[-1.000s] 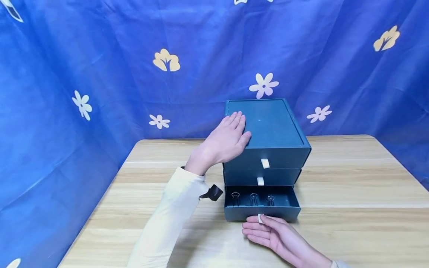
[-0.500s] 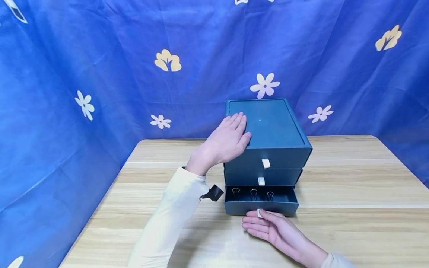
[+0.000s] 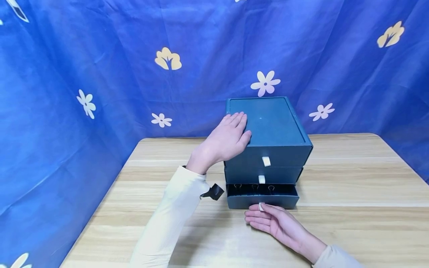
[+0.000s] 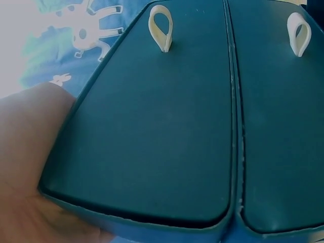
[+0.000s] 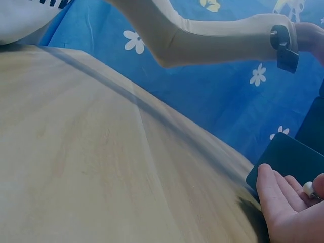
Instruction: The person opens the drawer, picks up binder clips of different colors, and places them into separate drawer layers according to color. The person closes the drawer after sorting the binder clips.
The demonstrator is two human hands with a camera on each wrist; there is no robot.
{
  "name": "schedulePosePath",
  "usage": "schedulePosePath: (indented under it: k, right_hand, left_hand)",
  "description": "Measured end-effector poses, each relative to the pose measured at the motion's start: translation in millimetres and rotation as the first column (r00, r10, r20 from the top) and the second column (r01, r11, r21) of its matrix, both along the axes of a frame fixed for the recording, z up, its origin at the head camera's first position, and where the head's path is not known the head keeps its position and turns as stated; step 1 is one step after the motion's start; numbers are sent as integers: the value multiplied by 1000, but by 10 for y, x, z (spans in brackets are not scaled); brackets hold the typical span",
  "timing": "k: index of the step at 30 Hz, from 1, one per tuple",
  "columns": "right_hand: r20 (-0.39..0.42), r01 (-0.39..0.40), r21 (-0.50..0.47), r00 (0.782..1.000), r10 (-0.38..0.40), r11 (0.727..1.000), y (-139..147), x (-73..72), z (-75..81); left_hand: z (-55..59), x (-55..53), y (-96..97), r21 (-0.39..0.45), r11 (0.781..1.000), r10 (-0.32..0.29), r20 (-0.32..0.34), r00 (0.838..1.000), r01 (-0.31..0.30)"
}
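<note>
A dark teal desktop drawer unit (image 3: 275, 124) with stacked drawers stands at right of centre on the table. My left hand (image 3: 223, 139) rests with extended fingers on the left part of its top. Below, the bottom drawer (image 3: 239, 203) is pulled partly out, and my right hand (image 3: 283, 227) pinches its white pull tab (image 3: 260, 207) between thumb and index finger, the other fingers extended. Three binder clips (image 3: 255, 188) stand in a row inside that drawer, partly hidden by its front. In the left wrist view, the two upper drawers show their white loop tabs (image 4: 161, 30).
A light wood-grain table (image 3: 352, 223) carries the unit. Behind it and along the left hangs a blue curtain (image 3: 201, 82) with flower prints. A black strap end (image 3: 214, 191) sticks out from the left wrist, close to the unit's left side.
The bottom drawer has slid further into the unit, with my right hand moving along at its tab. Less of the inside and the clips shows. My left hand stays on top.
</note>
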State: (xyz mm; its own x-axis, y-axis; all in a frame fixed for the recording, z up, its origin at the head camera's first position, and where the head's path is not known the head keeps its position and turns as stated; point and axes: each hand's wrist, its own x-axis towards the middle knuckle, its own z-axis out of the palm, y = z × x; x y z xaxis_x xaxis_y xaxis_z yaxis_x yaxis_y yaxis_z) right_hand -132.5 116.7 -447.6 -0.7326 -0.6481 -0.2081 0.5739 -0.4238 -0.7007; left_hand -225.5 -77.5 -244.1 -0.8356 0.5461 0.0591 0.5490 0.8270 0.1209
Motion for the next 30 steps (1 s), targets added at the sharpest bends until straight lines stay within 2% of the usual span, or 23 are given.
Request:
schedulePosePath:
  k: [18, 30]
  right_hand:
    - [-43, 43, 48, 998, -41, 998, -33, -146, -3]
    - [-65, 59, 42, 996, -57, 997, -37, -193, -31]
  left_hand:
    - [-12, -9, 0, 20, 1000, 7, -16, 1000, -6]
    - [-28, 5, 10, 30, 1000, 8, -36, 999, -7]
